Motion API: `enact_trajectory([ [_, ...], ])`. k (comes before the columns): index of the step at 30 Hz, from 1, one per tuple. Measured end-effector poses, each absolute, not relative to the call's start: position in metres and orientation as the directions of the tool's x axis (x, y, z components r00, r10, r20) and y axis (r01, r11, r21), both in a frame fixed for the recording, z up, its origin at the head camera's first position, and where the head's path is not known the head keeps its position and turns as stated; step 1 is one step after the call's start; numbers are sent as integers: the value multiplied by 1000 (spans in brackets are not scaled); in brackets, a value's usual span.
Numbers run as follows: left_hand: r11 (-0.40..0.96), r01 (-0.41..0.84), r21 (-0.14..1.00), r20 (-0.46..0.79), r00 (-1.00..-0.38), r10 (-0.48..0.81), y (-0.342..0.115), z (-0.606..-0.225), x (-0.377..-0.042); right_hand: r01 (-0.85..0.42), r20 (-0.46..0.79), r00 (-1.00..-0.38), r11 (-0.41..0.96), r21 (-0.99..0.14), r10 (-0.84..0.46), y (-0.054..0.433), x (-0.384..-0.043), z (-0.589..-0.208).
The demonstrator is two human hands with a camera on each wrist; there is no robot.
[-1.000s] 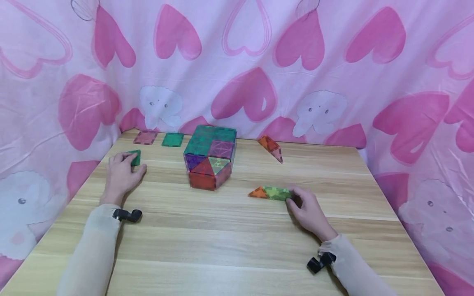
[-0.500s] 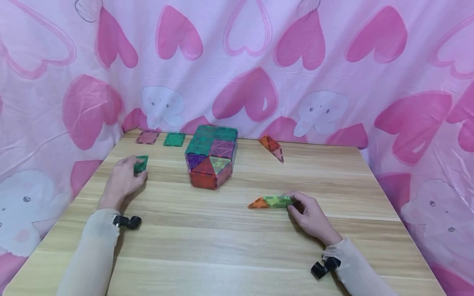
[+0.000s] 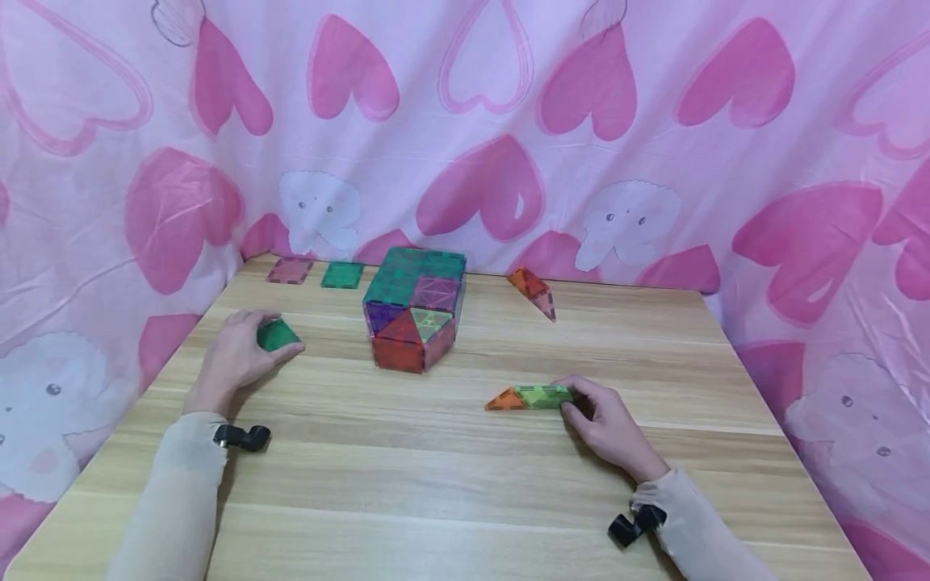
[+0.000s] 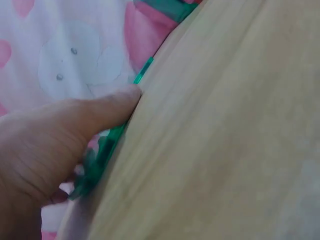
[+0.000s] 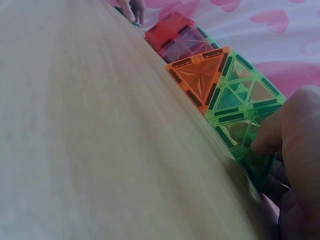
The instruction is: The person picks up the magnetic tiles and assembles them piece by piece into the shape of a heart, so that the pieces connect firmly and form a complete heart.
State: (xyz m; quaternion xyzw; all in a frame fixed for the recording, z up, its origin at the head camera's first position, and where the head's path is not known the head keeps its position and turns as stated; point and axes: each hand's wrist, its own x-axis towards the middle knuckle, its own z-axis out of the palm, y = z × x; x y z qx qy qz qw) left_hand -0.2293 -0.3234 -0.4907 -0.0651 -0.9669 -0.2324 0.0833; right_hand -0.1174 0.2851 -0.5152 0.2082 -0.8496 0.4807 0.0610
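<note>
In the head view, my left hand [image 3: 236,355] pinches a green magnetic tile [image 3: 278,335] between thumb and fingers, low over the left side of the table. The left wrist view has this green tile [image 4: 107,147] edge-on, partly behind the thumb. On the right, my right hand [image 3: 610,424] grips the end of a strip of joined triangular magnetic tiles [image 3: 541,396]. An orange triangle [image 5: 200,75] forms its free end, followed by light green triangles [image 5: 245,87]. The strip stands on edge near the tabletop; my fingers cover part of its right end.
A box-like block of magnetic tiles [image 3: 414,274], green, purple, red and yellow-green, stands mid-table toward the back. Behind my left hand lie a pink square tile [image 3: 290,270] and a green square tile [image 3: 342,275]. Joined orange and pink triangles [image 3: 533,290] lie at back right, before the heart-patterned curtain [image 3: 479,97].
My left hand has drawn the green tile slightly rightward and nearer, turning it. The right hand moved the strip a little nearer at first, then stayed almost still.
</note>
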Motion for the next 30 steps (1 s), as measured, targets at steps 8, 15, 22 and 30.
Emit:
enact_trajectory([
  [8, 712, 232, 662, 376, -925, -48, -308, -489, -230, -404, 284, -909, 475, -782, -305, 287, -118, -514],
  [15, 332, 415, 847, 462, -884, -75, -268, -460, -222, -393, 266, -910, 456, -799, -319, 287, -119, -515],
  [22, -34, 638, 769, 639, -765, 78, -206, -425, -214, -395, 266, -910, 467, -791, -319, 286, -121, -518],
  [30, -7, 625, 781, 592, -735, 331, -142, -420, -203, -398, 254, -903, 449, -800, -347, 285, -121, -518],
])
